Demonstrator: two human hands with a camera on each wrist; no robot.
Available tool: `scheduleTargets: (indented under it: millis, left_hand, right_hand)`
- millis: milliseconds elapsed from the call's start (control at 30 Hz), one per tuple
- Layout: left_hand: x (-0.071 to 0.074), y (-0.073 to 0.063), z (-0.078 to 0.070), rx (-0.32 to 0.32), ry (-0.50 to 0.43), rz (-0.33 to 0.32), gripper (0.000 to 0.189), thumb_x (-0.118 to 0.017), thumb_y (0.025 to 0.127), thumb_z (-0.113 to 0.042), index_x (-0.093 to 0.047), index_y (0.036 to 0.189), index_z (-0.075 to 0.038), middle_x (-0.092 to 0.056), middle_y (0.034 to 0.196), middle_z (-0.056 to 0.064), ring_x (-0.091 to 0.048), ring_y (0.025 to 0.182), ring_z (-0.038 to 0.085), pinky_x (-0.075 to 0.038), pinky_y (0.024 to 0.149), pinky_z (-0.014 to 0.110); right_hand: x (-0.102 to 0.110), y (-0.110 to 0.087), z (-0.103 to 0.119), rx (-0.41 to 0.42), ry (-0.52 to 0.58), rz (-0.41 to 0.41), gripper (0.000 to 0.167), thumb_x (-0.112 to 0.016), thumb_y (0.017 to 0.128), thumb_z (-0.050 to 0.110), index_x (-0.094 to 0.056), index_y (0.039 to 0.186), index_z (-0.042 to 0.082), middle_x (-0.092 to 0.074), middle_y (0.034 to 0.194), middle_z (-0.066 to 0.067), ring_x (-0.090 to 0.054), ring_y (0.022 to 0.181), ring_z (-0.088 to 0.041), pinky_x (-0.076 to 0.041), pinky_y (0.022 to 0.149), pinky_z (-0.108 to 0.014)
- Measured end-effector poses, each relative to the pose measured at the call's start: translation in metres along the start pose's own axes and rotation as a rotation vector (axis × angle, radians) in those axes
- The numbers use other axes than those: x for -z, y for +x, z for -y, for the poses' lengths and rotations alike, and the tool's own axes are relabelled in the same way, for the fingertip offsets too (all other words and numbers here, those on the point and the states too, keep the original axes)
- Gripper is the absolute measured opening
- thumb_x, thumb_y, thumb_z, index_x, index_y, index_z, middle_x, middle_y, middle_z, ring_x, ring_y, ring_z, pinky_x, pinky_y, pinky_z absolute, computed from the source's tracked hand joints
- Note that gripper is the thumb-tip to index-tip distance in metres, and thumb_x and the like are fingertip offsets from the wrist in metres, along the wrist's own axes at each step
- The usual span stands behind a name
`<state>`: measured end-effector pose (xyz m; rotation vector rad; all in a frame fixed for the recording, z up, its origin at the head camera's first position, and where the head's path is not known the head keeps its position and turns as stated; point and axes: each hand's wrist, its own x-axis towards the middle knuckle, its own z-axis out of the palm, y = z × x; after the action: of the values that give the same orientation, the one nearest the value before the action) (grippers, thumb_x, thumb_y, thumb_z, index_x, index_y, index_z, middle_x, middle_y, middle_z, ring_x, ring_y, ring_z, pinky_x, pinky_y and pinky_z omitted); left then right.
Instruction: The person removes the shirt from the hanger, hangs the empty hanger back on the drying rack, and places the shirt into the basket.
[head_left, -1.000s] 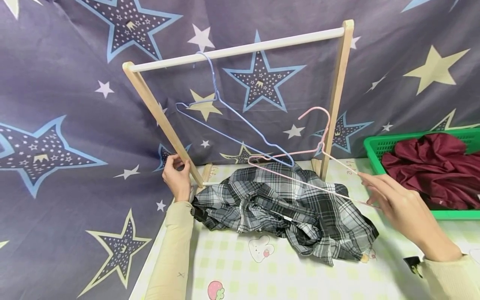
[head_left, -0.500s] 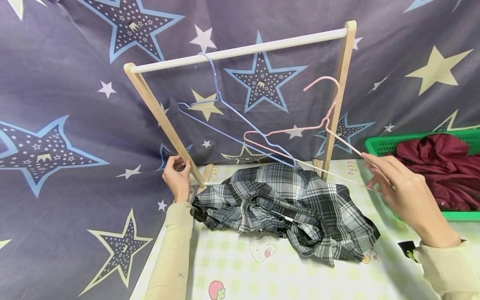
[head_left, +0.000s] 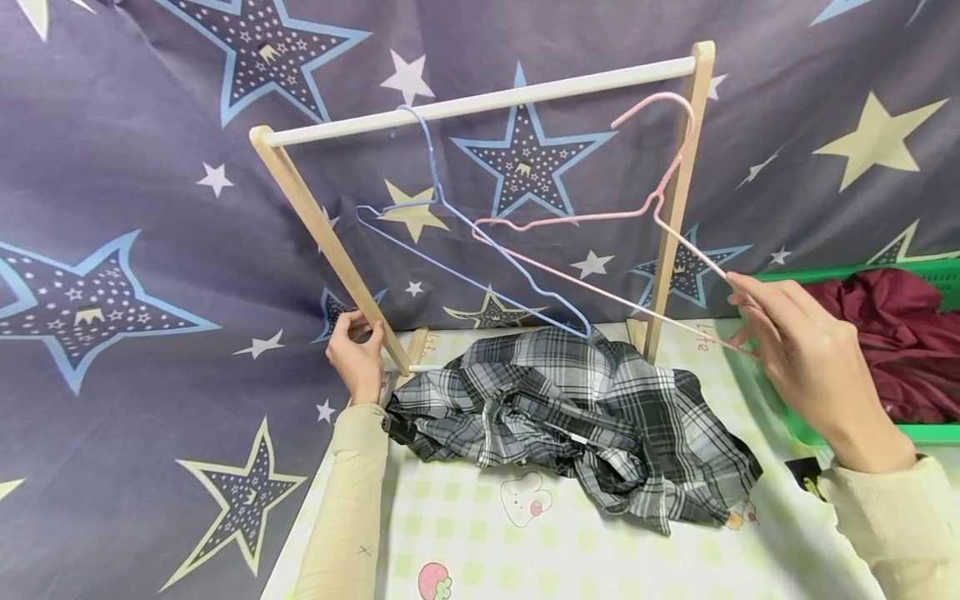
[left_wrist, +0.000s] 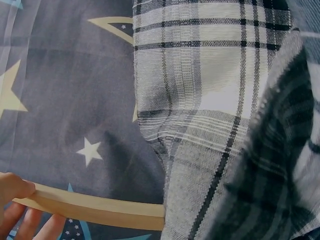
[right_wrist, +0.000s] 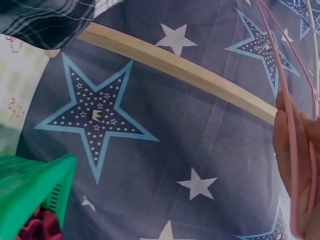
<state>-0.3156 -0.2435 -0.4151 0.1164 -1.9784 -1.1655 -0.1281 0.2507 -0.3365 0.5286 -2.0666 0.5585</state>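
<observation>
My right hand [head_left: 813,362] pinches a pink hanger [head_left: 573,218] by its right end, with the hook raised in front of the right post, a little below the rail. In the right wrist view the hanger's wire [right_wrist: 292,165] crosses the fingers. My left hand [head_left: 354,354] grips the lower left wooden post of a small clothes rack [head_left: 480,102], thumb and fingers on opposite sides of the post [left_wrist: 100,207] in the left wrist view. A blue hanger [head_left: 495,242] hangs from the white rail, left of its middle. Below it lies a crumpled black-and-grey plaid shirt [head_left: 570,417].
At the right stands a green basket [head_left: 930,433] with dark red cloth [head_left: 900,350] inside, partly behind my right hand. A checked tablecloth [head_left: 480,550] covers the table. A dark curtain [head_left: 112,167] with stars hangs close behind the rack.
The pink hanger has risen from low over the plaid shirt until its hook is near rail height; my right hand has moved up with it. My left hand stays on the post.
</observation>
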Motion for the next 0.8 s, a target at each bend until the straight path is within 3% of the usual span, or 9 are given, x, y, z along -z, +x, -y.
scheduleTargets:
  millis: [233,367,533,800]
  left_hand:
    - [0.002,0.001,0.001,0.006,0.008,-0.012,0.019,-0.077,0.083,-0.004,-0.072,0.101,-0.005,-0.074,0.097,0.014,-0.07,0.089,0.034,-0.055,0.085,0.045]
    - [0.001,0.0,0.0,0.0,0.0,0.01,0.018,-0.077,0.084,-0.006,-0.072,0.101,-0.006,-0.073,0.098,0.014,-0.069,0.09,0.034,-0.055,0.086,0.048]
    - [0.001,0.0,0.002,0.004,0.019,0.003,0.018,-0.076,0.084,-0.006,-0.072,0.102,-0.007,-0.073,0.098,0.013,-0.069,0.09,0.032,-0.055,0.086,0.047]
    - [0.001,-0.001,0.0,-0.003,0.013,0.009,0.018,-0.076,0.084,-0.006,-0.072,0.102,-0.007,-0.073,0.097,0.014,-0.069,0.089,0.033,-0.055,0.085,0.048]
  right_hand:
    - [-0.004,0.016,0.005,0.0,-0.006,-0.038,0.048,-0.062,0.09,-0.011,-0.062,0.134,0.006,-0.069,0.102,-0.013,-0.05,0.082,0.014,-0.036,0.057,-0.018]
    - [-0.006,0.023,0.007,-0.006,-0.037,-0.057,0.056,-0.066,0.082,-0.018,-0.062,0.133,0.006,-0.069,0.101,-0.014,-0.052,0.08,0.005,-0.035,0.058,-0.021]
    - [-0.012,0.035,0.007,-0.027,-0.054,-0.07,0.052,-0.066,0.085,-0.014,-0.062,0.133,0.007,-0.069,0.102,-0.013,-0.058,0.078,-0.007,-0.036,0.059,-0.024]
    - [-0.019,0.045,0.006,-0.016,-0.054,-0.034,0.052,-0.064,0.089,-0.011,-0.06,0.136,0.009,-0.069,0.103,-0.011,-0.06,0.069,-0.002,-0.039,0.057,-0.019]
